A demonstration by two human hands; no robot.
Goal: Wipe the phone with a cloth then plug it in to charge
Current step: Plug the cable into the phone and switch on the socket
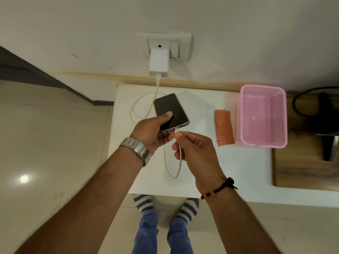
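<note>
Right fingers (pixel 178 135) pinch cable plug (pixel 176 129) at phone (pixel 170 110); left hand (pixel 152 131) grips phone.

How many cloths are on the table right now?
1. The orange cloth lies folded on the white table, right beside the pink basket, which looks empty.
</note>
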